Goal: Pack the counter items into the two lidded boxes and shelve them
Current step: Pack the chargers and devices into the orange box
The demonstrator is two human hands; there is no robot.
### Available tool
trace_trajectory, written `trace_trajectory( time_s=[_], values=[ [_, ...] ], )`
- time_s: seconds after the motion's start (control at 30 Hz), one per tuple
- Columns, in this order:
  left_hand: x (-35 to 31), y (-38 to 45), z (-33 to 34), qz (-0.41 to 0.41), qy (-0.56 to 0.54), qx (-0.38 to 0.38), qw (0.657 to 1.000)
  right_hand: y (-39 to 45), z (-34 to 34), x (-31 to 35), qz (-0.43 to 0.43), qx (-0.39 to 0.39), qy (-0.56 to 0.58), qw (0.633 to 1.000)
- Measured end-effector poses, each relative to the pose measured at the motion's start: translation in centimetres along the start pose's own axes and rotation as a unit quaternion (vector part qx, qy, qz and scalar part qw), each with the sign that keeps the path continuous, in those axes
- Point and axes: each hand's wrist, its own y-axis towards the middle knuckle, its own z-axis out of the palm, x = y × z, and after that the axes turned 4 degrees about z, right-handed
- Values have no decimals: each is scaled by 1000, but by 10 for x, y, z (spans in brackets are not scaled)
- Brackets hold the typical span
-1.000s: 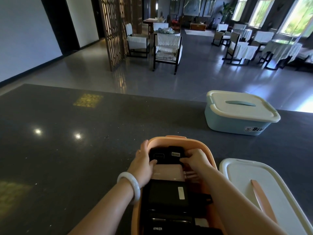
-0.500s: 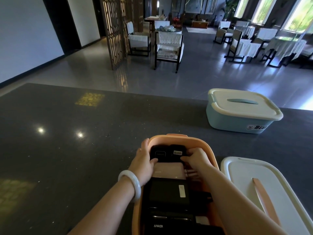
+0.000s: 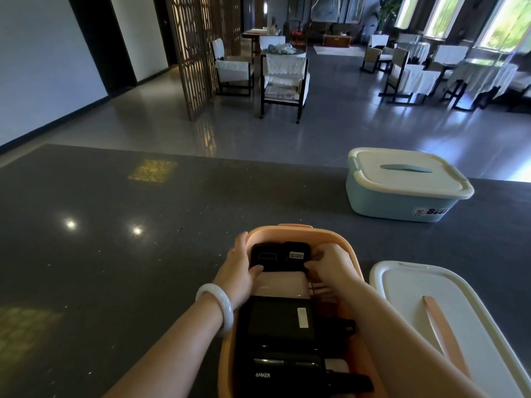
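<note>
Lower centre: open peach plastic box [image 3: 349,255] holding black power banks [image 3: 280,320]. Left hand [image 3: 237,267] and right hand [image 3: 330,264] pinch two small black devices [image 3: 280,255] at its far end. Lower right: white lid [image 3: 402,285]. Upper right: lidded pale-blue plastic box [image 3: 402,201], on dark counter [image 3: 115,239].

Two lidded plastic boxes stand on the dark speckled counter [image 3: 115,254]: one open peach-orange box [image 3: 349,255] and one closed pale blue box [image 3: 382,205]. Two white lids show: one on the blue box [image 3: 408,175], and one loose lid with a peach handle [image 3: 431,300]. Inside the peach box lie two small black devices [image 3: 264,257] side by side, one pale pink flat slab [image 3: 283,284], one larger black pack [image 3: 280,320], and one black Anker unit [image 3: 275,374]. Two hands reach in: the left hand [image 3: 235,271] and the right hand [image 3: 330,265]. One white bangle [image 3: 218,304] circles the left wrist.
</note>
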Motion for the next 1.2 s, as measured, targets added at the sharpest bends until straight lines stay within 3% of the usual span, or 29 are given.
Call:
trace_trajectory(
  time_s=[0.2,0.37,0.47,0.57,0.67,0.77,0.93,1.2],
  values=[
    [-6,0,-9,8,-24,16,1000,-7,-7,14,-39,-50,-30,998],
    [3,-15,-28,-27,0,-40,999,-21,-7,52,-149,-38,-9,988],
    [15,-38,-50,-67,62,-83,992,-33,9,85,-228,3,-6,974],
    [30,-73,-77,-103,208,-115,966,-49,40,121,-312,66,-68,945],
    [49,-122,-98,-168,340,-130,916,-73,88,155,-404,137,-166,889],
    [70,-179,-113,-246,385,-138,879,-109,141,180,-497,202,-266,801],
    [95,-281,-132,-387,386,-148,824,-188,214,210,-599,285,-322,676],
    [118,-482,-143,-559,337,-208,729,-369,318,227,-707,332,-373,501]
  ],
)
